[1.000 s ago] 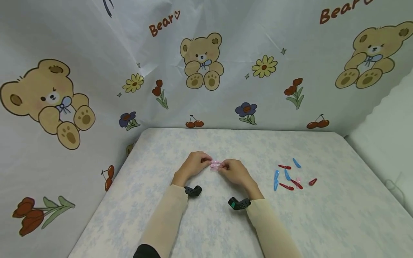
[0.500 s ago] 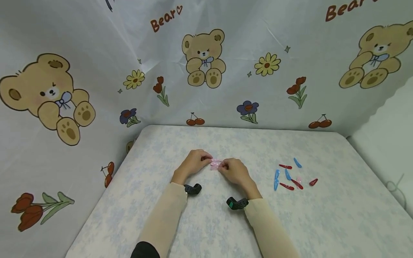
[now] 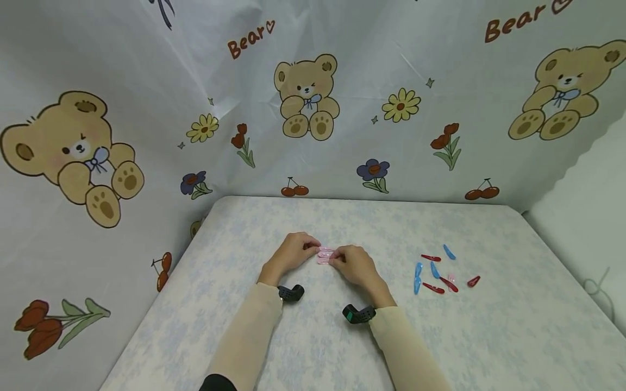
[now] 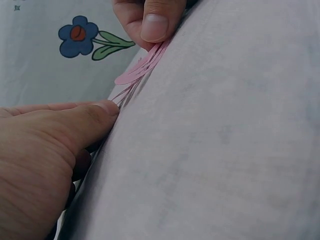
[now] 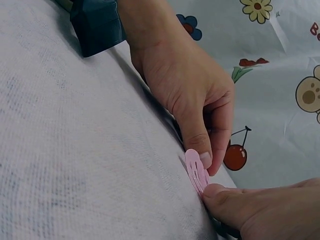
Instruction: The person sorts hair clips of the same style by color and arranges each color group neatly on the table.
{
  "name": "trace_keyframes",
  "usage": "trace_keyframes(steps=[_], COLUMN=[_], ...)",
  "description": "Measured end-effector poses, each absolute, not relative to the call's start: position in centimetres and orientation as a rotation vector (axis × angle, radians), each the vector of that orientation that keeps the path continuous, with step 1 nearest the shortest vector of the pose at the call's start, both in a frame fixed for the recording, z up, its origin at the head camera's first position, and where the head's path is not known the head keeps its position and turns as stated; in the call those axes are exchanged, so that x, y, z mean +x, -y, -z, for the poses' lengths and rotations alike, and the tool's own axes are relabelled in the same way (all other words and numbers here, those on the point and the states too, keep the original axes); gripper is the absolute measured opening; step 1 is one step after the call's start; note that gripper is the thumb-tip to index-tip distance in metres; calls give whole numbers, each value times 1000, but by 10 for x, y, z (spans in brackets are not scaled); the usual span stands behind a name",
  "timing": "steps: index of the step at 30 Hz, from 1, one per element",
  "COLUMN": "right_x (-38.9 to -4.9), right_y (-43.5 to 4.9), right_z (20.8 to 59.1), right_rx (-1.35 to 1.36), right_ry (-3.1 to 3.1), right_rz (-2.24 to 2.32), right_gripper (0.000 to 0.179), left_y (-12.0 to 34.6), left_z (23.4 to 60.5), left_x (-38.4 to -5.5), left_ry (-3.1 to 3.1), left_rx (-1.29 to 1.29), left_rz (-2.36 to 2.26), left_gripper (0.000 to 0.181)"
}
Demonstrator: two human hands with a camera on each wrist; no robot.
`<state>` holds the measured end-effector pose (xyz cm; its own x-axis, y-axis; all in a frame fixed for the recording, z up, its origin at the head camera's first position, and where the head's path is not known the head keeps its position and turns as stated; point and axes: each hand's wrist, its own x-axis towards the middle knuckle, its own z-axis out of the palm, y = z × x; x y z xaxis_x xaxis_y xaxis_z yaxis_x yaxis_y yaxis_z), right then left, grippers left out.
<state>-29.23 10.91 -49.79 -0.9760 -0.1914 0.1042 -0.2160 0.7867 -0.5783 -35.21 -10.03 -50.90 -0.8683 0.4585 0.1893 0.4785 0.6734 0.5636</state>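
Several pink snap hair clips point(image 3: 324, 255) lie side by side on the table in the head view, between the two hands. My left hand point(image 3: 295, 251) pinches at their left end with thumb and forefinger. At the right end my right hand point(image 3: 358, 266) pinches a clip. In the left wrist view the pink clips point(image 4: 137, 72) slant between the left thumb and the right hand point(image 4: 152, 22). The right wrist view shows the nearest clip point(image 5: 195, 167) edge-on, with the left hand point(image 5: 192, 95) behind it and the right thumb on its near end. Which clip each hand holds is partly hidden.
To the right on the patterned table point(image 3: 313, 336) lie loose snap clips: red ones point(image 3: 433, 288), blue ones point(image 3: 418, 278) and a pink one point(image 3: 451, 278). A bear-printed sheet point(image 3: 342, 32) hangs behind and at the left. A pale cord point(image 3: 600, 290) hangs at the right.
The head view has shifted slightly. My right fingertips have moved a little toward the near side of the pink clips. The left hand and the loose clips stay about where they were.
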Motion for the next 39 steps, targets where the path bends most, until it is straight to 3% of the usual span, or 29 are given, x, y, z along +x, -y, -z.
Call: trace_keyframes(steps=[25,39], right_x=[-292,-282], right_y=[-115,-130], right_z=[495,448], right_rx=[349,386], right_ry=[2894,2797], right_rz=[-1087,-1004], right_gripper=[7,19], left_y=[99,99], left_z=[510,508], left_x=[-351,-350], left_ry=[2846,2848], left_rx=[-789,-774], left_rz=[962,970], left_gripper=[17,17])
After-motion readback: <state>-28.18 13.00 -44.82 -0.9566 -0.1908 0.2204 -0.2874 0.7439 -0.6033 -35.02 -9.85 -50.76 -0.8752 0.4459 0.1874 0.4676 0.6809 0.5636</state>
